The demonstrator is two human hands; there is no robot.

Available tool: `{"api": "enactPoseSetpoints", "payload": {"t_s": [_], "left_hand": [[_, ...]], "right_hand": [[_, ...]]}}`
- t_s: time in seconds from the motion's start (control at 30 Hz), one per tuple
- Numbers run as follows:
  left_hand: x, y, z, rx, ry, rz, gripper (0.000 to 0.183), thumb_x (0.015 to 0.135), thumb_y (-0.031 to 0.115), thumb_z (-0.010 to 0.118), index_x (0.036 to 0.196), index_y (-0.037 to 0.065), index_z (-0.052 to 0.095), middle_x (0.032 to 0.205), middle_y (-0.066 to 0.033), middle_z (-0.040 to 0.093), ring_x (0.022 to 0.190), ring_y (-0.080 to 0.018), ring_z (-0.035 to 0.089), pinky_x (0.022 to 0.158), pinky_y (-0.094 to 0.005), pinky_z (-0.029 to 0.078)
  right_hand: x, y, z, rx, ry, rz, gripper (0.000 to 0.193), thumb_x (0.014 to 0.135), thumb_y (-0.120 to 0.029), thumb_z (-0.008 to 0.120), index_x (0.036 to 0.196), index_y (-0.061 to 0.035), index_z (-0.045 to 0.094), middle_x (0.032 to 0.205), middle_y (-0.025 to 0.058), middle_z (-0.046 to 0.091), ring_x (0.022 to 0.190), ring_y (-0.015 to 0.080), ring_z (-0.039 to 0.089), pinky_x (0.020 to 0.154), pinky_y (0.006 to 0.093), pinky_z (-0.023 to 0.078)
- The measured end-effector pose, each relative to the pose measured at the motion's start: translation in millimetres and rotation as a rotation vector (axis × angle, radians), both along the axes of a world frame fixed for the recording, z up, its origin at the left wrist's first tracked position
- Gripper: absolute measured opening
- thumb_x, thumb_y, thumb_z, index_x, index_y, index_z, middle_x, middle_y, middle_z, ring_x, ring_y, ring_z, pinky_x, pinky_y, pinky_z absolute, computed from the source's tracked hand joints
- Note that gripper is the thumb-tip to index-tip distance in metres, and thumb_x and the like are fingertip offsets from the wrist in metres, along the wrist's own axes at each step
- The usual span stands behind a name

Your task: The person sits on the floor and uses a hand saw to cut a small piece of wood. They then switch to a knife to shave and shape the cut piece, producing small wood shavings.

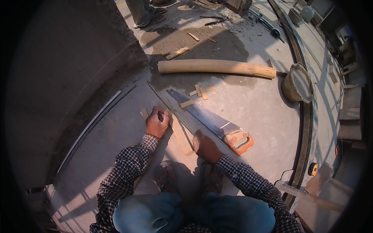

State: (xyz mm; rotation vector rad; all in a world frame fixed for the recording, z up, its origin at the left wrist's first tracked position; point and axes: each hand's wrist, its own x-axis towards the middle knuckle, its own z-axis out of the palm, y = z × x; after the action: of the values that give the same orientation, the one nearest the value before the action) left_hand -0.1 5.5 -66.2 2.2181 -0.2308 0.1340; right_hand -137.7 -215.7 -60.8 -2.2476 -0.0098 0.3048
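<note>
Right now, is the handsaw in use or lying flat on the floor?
Lying flat and unheld. The handsaw rests on the concrete, orange handle toward the right hand, which doesn't grip it. The left hand presses a thin wood strip.

Left hand (156, 123) and right hand (206, 147) pressed down, fingers curled

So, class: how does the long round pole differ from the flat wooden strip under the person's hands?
The round pole is thick and lies untouched, far from the person; the flat strip is thin and lies close in, with the left hand and right hand on it. Both are pale wood lying on the concrete floor.
</note>
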Motion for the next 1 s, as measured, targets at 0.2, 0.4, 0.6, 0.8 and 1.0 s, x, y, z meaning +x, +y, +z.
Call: {"api": "enactPoseSetpoints", "payload": {"t_s": [0.2, 0.4, 0.6, 0.8, 1.0], "left_hand": [[-2.8, -3.3, 1.2, 0.041, -0.02, 0.038, 0.022, 0.094, 0.022, 0.068, 0.098, 0.004, 0.057, 0.078, -0.0126, 0.066, 0.071, -0.0308, 0.068, 0.066, -0.0393, 0.055], [25.2, -7.3, 12.4, -0.29, 0.045, 0.151, 0.017, 0.095, 0.013, 0.068, 0.096, 0.004, 0.053, 0.076, -0.0054, 0.064, 0.066, -0.0133, 0.063, 0.061, -0.0286, 0.051], [145.0, -55.2, 117.0, -0.754, 0.063, 0.137, 0.027, 0.098, 0.019, 0.071, 0.107, 0.0, 0.054, 0.083, -0.0083, 0.069, 0.056, -0.0093, 0.06, 0.053, -0.0269, 0.057], [212.6, -86.4, 208.1, -0.724, -0.046, -0.104, 0.081, 0.101, 0.025, 0.068, 0.153, -0.014, 0.02, 0.144, -0.0268, 0.053, 0.116, -0.029, 0.067, 0.085, -0.0348, 0.064], [79.3, -10.2, 125.6, -0.421, 0.083, -0.137, 0.058, 0.104, 0.022, 0.062, 0.149, -0.005, 0.038, 0.137, -0.0186, 0.061, 0.108, -0.0201, 0.067, 0.086, -0.032, 0.059]], "right_hand": [[-2.2, -15.7, -29.7, 0.032, -0.073, 0.059, 0.04, 0.098, -0.027, 0.061, 0.119, 0.0035, 0.047, 0.081, 0.0316, 0.066, 0.077, 0.0506, 0.065, 0.069, 0.0571, 0.051], [-2.1, -33.3, -9.5, 0.28, 0.208, 0.044, 0.044, 0.1, -0.037, 0.061, 0.116, 0.0043, 0.062, 0.106, 0.0267, 0.068, 0.099, 0.0379, 0.067, 0.089, 0.0447, 0.051], [-21.3, -21.1, -0.1, 0.381, 0.359, -0.063, 0.046, 0.102, -0.036, 0.06, 0.127, 0.0025, 0.061, 0.117, 0.0259, 0.068, 0.107, 0.0353, 0.068, 0.094, 0.0441, 0.051], [-23.1, -20.0, -12.8, 0.314, 0.219, -0.058, 0.043, 0.101, -0.034, 0.062, 0.126, 0.001, 0.059, 0.103, 0.0262, 0.07, 0.093, 0.0353, 0.071, 0.083, 0.0437, 0.053], [-22.6, -24.7, 25.7, 0.2, 0.238, -0.075, 0.039, 0.099, -0.029, 0.064, 0.126, -0.0017, 0.057, 0.099, 0.0275, 0.07, 0.091, 0.0453, 0.07, 0.079, 0.0489, 0.055]]}}
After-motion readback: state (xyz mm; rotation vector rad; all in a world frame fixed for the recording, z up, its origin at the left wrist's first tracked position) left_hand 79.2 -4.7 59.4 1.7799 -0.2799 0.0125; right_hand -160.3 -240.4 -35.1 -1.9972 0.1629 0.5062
